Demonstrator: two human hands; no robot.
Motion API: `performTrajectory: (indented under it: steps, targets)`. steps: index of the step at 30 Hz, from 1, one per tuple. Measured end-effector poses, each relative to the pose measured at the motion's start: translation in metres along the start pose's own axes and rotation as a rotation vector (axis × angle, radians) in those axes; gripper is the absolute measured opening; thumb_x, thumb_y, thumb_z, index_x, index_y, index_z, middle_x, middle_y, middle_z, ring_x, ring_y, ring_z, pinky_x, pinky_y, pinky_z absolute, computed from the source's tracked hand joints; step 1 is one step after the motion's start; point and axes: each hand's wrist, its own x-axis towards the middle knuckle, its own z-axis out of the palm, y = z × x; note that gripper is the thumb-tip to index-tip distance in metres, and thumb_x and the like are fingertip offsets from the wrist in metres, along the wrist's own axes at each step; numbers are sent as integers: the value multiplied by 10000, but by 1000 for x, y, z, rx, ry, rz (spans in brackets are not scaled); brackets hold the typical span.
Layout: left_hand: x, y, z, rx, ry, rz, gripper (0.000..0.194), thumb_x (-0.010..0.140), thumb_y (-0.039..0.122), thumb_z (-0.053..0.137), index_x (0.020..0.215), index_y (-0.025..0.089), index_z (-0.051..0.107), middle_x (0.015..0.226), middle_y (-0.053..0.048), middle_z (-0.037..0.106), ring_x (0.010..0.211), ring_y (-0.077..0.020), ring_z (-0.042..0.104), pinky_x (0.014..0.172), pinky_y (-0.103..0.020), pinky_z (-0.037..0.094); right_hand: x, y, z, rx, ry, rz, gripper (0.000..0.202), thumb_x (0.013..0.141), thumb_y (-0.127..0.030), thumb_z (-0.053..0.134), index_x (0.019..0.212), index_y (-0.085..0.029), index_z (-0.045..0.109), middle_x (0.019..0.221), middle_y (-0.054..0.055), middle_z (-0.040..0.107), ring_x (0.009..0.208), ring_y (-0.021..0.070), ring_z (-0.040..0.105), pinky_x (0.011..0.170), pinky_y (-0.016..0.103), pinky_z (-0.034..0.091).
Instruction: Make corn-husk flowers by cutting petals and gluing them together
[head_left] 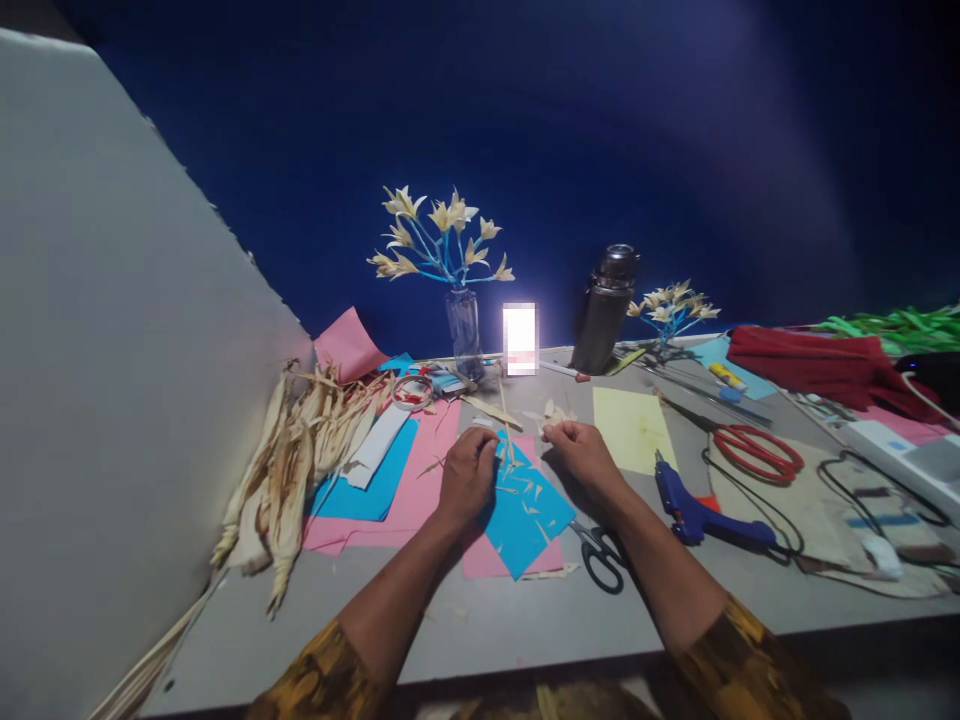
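My left hand (466,478) is closed, its fingers curled at the left corner of a blue paper sheet (525,525). What it grips, if anything, is hidden. My right hand (583,458) is pinched at the fingertips on a pale piece of dried corn husk (556,411). Small husk scraps (531,492) are scattered over the blue sheet, which lies on pink paper (480,560). Between the hands a thin stick (505,402) slants toward the sheet. Black-handled scissors (602,562) lie beside my right forearm.
Dried husks (289,470) are heaped at the left. Behind stand a glass vase (465,335) of husk flowers, a bright blurred light (520,340) and a dark flask (602,310). To the right are yellow paper (634,430), a blue glue gun (697,515) with its cord and red-handled scissors (757,453).
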Motion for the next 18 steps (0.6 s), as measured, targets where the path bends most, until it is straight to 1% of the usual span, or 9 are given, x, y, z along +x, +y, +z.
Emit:
performTrajectory:
  steps: [4, 8, 10, 12, 14, 15, 16, 18]
  targets:
    - [1, -3, 1, -81, 1, -89, 188, 912, 296, 482, 783, 212, 591, 747, -5, 601, 724, -173, 563, 681, -288, 413, 1, -2, -1, 15, -20, 9, 337, 741, -473, 633, 668, -146, 661, 544, -16, 515, 507, 113, 412, 489, 239, 301]
    - [2, -3, 2, -200, 24, -170, 178, 885, 307, 515, 747, 210, 572, 668, 19, 546, 648, -146, 516, 619, -263, 391, -3, -7, -1, 23, -63, 15, 299, 717, -445, 650, 628, -162, 616, 528, -30, 493, 494, 109, 408, 487, 235, 303]
    - [4, -3, 2, -260, 34, -211, 175, 867, 307, 531, 728, 205, 560, 641, 25, 535, 612, -135, 506, 592, -252, 390, -7, -10, -1, 33, -125, 20, 279, 726, -427, 650, 639, -166, 605, 531, -31, 502, 499, 112, 430, 492, 232, 316]
    - [6, -3, 2, -303, 42, -242, 173, 851, 314, 549, 721, 200, 558, 622, 26, 534, 583, -126, 508, 572, -244, 398, -12, -11, -2, 29, -219, 20, 248, 741, -398, 644, 659, -169, 596, 533, -34, 506, 500, 114, 445, 492, 226, 317]
    - [7, -3, 2, -342, 56, -272, 148, 840, 322, 562, 760, 198, 572, 626, 26, 546, 572, -124, 526, 564, -241, 418, -15, -11, -2, -10, -296, 8, 217, 755, -366, 626, 667, -173, 584, 535, -40, 504, 498, 110, 447, 488, 220, 303]
    - [7, -4, 2, -359, 70, -291, 125, 837, 320, 564, 806, 200, 582, 639, 27, 559, 573, -125, 540, 564, -241, 430, -14, -10, -3, -57, -297, -3, 212, 759, -356, 617, 660, -173, 577, 537, -40, 507, 500, 109, 450, 488, 219, 298]
    - [8, -4, 2, -367, 87, -309, 115, 834, 312, 564, 861, 204, 588, 657, 28, 572, 576, -127, 553, 565, -242, 441, -13, -9, -4, -116, -272, -12, 212, 762, -348, 607, 649, -173, 571, 542, -37, 516, 509, 110, 459, 493, 218, 300]
    - [7, -5, 3, -355, 114, -318, 139, 829, 291, 563, 939, 211, 589, 690, 29, 591, 593, -131, 573, 575, -245, 457, -8, -5, -6, -240, -163, -15, 217, 768, -326, 584, 620, -171, 560, 551, -24, 538, 537, 118, 486, 514, 222, 310]
